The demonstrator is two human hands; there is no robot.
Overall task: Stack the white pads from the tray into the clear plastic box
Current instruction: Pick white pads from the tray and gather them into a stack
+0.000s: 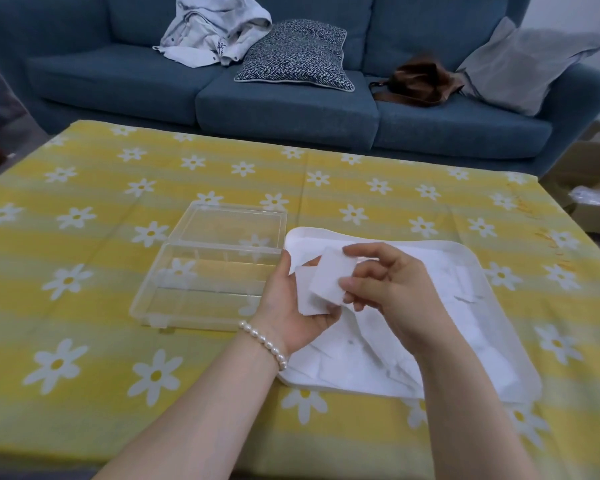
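A white tray (471, 252) lies on the yellow flowered cloth, right of centre, with several white pads (465, 323) scattered in it. To its left sits the clear plastic box (201, 289) with its lid (236, 221) folded open behind it; nothing shows inside. My left hand (291, 306) is palm up over the tray's left edge and holds a white pad (307, 297) between thumb and fingers. My right hand (392, 289) pinches a second white pad (333, 277) and holds it partly over the first.
The table (84, 341) carries a yellow cloth with white daisies. Behind it is a blue sofa (284, 109) with a white garment (215, 29), a patterned cushion (295, 55), a brown bag (416, 83) and a grey cushion (527, 64). A cardboard box (589, 188) is at the right.
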